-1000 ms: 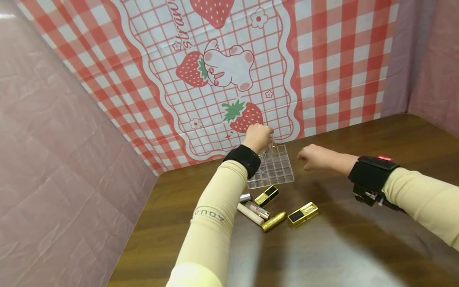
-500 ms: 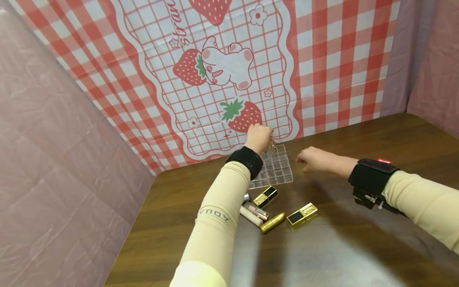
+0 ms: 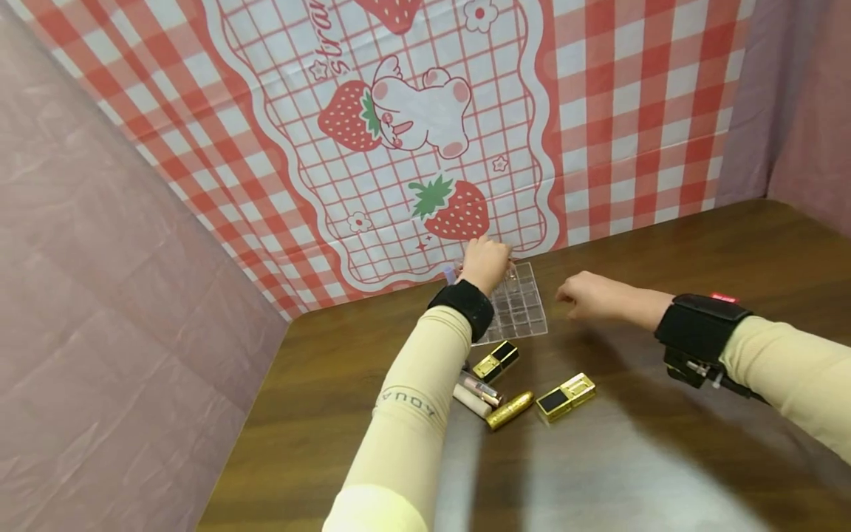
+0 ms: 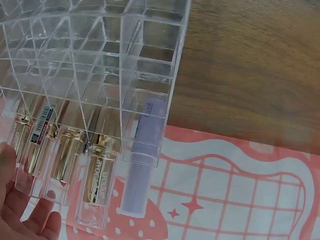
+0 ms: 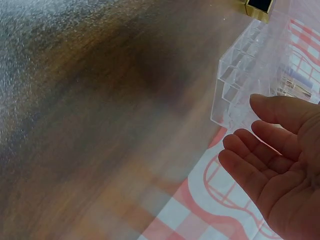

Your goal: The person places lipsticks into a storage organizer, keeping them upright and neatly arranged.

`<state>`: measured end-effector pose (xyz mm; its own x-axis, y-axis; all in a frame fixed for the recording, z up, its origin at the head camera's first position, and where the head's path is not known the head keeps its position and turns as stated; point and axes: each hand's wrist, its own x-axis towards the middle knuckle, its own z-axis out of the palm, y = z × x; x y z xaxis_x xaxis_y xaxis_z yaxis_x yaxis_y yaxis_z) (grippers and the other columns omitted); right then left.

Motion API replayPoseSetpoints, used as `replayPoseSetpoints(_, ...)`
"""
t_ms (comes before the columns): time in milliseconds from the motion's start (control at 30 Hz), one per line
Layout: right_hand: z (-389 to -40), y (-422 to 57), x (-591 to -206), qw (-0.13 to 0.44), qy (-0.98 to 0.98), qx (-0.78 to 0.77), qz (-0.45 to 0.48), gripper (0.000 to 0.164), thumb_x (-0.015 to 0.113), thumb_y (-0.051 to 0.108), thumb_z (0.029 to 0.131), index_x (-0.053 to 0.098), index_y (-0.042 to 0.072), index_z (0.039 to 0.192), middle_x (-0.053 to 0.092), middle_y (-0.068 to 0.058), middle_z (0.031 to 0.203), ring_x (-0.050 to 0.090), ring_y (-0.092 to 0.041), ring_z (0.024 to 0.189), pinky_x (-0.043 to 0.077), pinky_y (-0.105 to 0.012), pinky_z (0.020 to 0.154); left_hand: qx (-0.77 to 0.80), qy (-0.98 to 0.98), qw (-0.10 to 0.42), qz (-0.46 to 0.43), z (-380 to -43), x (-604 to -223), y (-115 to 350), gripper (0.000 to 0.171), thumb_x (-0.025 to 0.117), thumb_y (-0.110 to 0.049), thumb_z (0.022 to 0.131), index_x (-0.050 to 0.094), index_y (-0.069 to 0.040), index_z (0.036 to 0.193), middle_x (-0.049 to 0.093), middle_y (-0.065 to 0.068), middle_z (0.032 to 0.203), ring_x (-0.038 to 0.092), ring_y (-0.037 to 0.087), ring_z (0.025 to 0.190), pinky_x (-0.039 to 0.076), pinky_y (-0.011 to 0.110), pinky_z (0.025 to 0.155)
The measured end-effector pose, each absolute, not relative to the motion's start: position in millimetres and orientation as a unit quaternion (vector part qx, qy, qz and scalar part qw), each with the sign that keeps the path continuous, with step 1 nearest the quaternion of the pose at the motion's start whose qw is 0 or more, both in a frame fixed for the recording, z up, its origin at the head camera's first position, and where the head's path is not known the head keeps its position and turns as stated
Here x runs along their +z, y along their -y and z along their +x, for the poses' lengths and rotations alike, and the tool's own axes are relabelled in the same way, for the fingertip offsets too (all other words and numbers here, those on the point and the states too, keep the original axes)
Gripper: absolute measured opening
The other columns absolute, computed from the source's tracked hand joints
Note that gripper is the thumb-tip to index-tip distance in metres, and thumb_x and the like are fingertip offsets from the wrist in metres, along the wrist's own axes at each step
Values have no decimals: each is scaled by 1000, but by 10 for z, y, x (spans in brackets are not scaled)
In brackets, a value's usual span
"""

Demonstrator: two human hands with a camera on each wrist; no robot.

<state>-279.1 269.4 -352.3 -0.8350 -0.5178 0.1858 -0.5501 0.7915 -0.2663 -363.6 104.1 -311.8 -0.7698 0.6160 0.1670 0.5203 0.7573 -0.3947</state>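
Note:
My left hand reaches over the back row of a clear compartmented lipstick organizer. In the left wrist view, its thumb and fingers are around the leftmost visible lipstick, a clear-cased gold tube, and appear to pinch it; the grip is partly cut off by the frame. Beside that, more clear-and-gold lipsticks and a lilac tube stand in the same row. My right hand hovers right of the organizer, fingers loosely bent, holding nothing.
In front of the organizer lie a black-and-gold lipstick, a pink-clear tube, a cream tube, a gold tube and another black-and-gold lipstick. A checked strawberry cloth hangs behind the wooden table.
My left hand has shifted slightly right and down in the head view, and the lilac tube shows to its left. The right hand stays nearly still; the view has tilted slightly.

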Motion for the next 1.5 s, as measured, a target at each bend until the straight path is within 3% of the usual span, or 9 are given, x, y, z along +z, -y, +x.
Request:
replayPoseSetpoints(167, -2774, -2747, -3517, 58, 945, 150, 283, 23, 66, -2, 63, 65, -9, 85, 62, -8, 72, 53, -16, 66, 47, -35, 61, 162, 920, 166, -316, -3652, -3130, -1094, 24, 55, -39, 87, 67, -25, 103, 68, -8, 104, 58, 14, 94, 43, 28, 80)
replayPoseSetpoints(333, -2772, -2697, -3507, 57, 943, 151, 290, 20, 66, -2, 63, 65, -7, 82, 57, -5, 68, 49, -14, 63, 45, -32, 58, 171, 927, 134, -306, -3616, -3052, -1072, 26, 58, -40, 87, 66, -23, 106, 66, -7, 108, 58, 14, 99, 41, 31, 86)
replayPoseSetpoints(433, -2769, -2660, -3470, 49, 944, 153, 287, 18, 64, -3, 64, 66, -6, 82, 56, -4, 68, 47, -14, 63, 43, -31, 57, 146, 938, 112, -293, -3593, -3005, -1041, 39, 58, -44, 86, 60, -22, 118, 64, -3, 114, 57, 18, 103, 40, 33, 89)
replayPoseSetpoints(567, -2762, -2632, -3395, 54, 943, 152, 290, 19, 63, -5, 65, 66, -6, 83, 59, -5, 71, 48, -14, 65, 45, -32, 59, 77, 952, 130, -266, -3565, -3007, -919, 52, 51, -50, 87, 52, -20, 130, 64, 0, 116, 59, 21, 102, 45, 33, 87)
replayPoseSetpoints(933, -2667, -2605, -3234, 55, 942, 150, 294, 26, 66, -1, 69, 66, -5, 94, 66, -11, 84, 59, -20, 77, 49, -38, 68, -63, 951, 187, -237, -3218, -3110, -283, 48, 57, -35, 90, 49, -13, 132, 62, 6, 115, 60, 23, 98, 48, 33, 82)
replayPoseSetpoints(1233, -2310, -2507, -3292, 56, 925, 136, 350, 22, 67, -2, 69, 67, 1, 91, 63, -1, 81, 56, -12, 71, 47, -30, 61, -198, 951, 143, -190, -2902, -3206, 106, 46, 55, -26, 90, 47, -14, 134, 56, 7, 126, 53, 27, 111, 43, 39, 91)
replayPoseSetpoints(1367, -2133, -2405, -3435, 38, 918, 104, 381, 26, 72, 2, 68, 67, -1, 93, 65, -6, 87, 61, -18, 76, 50, -33, 64, -221, 947, 133, -194, -2744, -3225, 177, 43, 56, -22, 90, 50, -12, 132, 57, 6, 125, 53, 25, 113, 43, 38, 92)
replayPoseSetpoints(1500, -2027, -2353, -3625, 76, 907, 49, 412, 26, 78, 6, 61, 66, 4, 83, 61, -1, 80, 60, -18, 70, 49, -37, 64, -223, 944, 134, -202, -2622, -3202, 215, 42, 56, -22, 91, 51, -12, 131, 57, 6, 125, 52, 24, 114, 42, 37, 94)
